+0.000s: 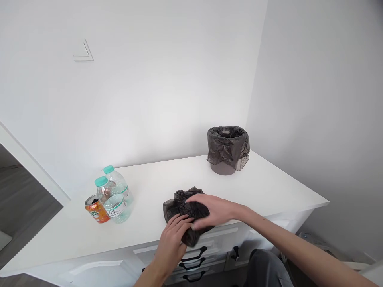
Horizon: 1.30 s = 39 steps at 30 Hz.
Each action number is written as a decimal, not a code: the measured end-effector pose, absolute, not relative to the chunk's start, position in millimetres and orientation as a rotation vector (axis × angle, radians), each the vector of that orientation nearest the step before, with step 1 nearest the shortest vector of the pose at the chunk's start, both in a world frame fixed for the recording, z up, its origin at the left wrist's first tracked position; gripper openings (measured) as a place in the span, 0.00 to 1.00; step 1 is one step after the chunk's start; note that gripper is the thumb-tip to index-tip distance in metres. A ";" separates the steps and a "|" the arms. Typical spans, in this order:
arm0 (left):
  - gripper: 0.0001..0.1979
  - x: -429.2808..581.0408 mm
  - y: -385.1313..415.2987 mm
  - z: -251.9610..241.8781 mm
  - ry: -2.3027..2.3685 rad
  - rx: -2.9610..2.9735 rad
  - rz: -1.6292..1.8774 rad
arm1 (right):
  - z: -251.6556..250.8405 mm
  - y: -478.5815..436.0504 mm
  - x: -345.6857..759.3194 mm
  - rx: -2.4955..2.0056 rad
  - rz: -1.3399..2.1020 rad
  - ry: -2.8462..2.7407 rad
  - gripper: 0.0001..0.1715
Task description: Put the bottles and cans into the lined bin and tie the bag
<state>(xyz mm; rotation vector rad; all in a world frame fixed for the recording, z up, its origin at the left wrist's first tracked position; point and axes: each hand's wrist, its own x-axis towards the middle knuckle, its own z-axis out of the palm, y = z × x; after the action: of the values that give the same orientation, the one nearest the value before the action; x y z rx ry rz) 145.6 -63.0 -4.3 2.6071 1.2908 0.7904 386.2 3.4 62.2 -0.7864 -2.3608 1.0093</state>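
A crumpled dark plastic bag point(179, 203) lies near the front edge of the white countertop point(155, 183). My right hand point(214, 211) rests flat on top of the bag, fingers stretched to the left. My left hand point(172, 239) grips the bag's near side, fingers curled onto the plastic. A small round bin point(228, 151) lined with a dark bag stands at the back right of the top, apart from both hands.
Two clear water bottles point(115, 197) with teal caps and an orange drink can point(97, 209) stand together at the left. Drawers with black handles point(194, 255) sit below the counter edge. White walls meet in a corner behind the bin.
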 end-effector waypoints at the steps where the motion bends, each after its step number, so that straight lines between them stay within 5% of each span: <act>1: 0.16 144.6 -63.2 -3.4 1.367 2.451 0.827 | 61.8 -1.4 397.1 -0.756 0.898 -2.486 0.49; 2: 0.14 143.3 -63.4 -1.6 1.449 2.283 0.860 | 59.7 -5.3 405.6 -0.746 0.812 -2.576 0.50; 5: 0.18 139.2 -60.1 7.4 1.606 1.896 0.949 | 48.2 -8.7 412.8 -0.913 0.707 -2.615 0.28; 7: 0.20 137.5 -53.8 13.4 1.646 1.763 1.007 | 41.3 -4.0 404.4 -1.121 0.671 -2.500 0.22; 13: 0.28 139.4 -33.4 21.8 1.866 2.237 1.180 | 30.2 22.6 367.9 -1.280 0.255 -2.415 0.19; 18: 0.24 141.6 -14.3 15.8 1.445 3.054 0.621 | 13.9 42.1 357.2 -1.237 0.340 -2.501 0.15; 27: 0.29 107.1 5.7 -28.8 1.635 2.874 0.402 | -12.4 49.2 362.6 -1.103 0.071 -2.474 0.16; 39: 0.29 106.5 -6.4 -18.9 1.748 2.632 0.634 | 12.7 43.3 391.0 -1.394 0.873 -2.212 0.15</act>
<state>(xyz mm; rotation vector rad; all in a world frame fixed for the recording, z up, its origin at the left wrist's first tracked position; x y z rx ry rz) 106.5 -6.4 -18.9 2.6322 1.7476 0.6341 391.0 43.3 12.7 -1.3941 -2.2119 0.8730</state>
